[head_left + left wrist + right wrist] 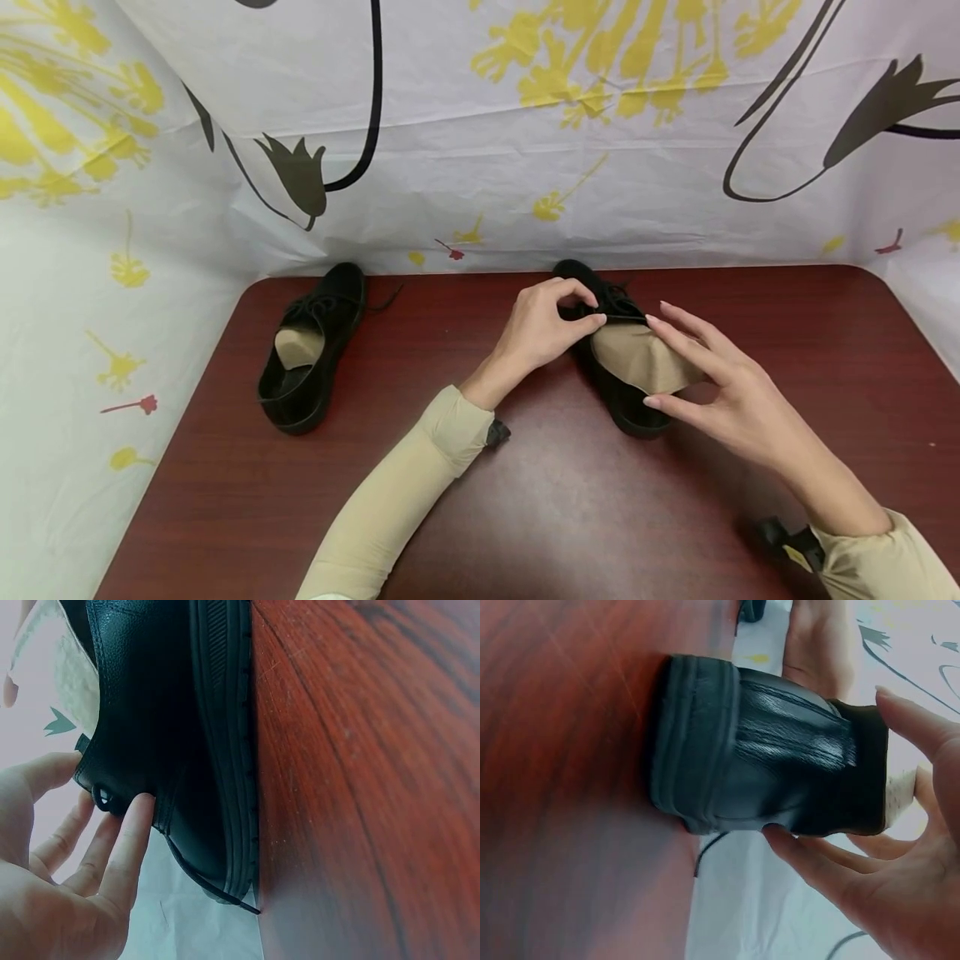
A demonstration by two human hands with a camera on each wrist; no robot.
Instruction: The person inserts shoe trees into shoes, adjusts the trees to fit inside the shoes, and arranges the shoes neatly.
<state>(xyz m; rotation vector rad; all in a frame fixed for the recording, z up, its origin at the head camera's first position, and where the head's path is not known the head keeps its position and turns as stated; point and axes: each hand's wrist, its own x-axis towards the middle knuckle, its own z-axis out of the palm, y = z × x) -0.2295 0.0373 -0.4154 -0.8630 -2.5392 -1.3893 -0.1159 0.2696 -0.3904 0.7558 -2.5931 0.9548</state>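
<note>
On the red-brown table (570, 508), the right hand (731, 392) pinched a tan insole (641, 358) between thumb and straight fingers. The insole stuck out of the near black shoe (622, 408). The left hand (536, 329) gripped that shoe's laced opening. Farther left stood a second shoe (307, 354).

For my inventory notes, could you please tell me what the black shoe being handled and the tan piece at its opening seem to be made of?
The black shoe looks like smooth leather or imitation leather: it shows a soft sheen and creases, above a ribbed, rubber-like sole. The tan insole looks like matte paperboard or foam; which one is unclear.
</note>
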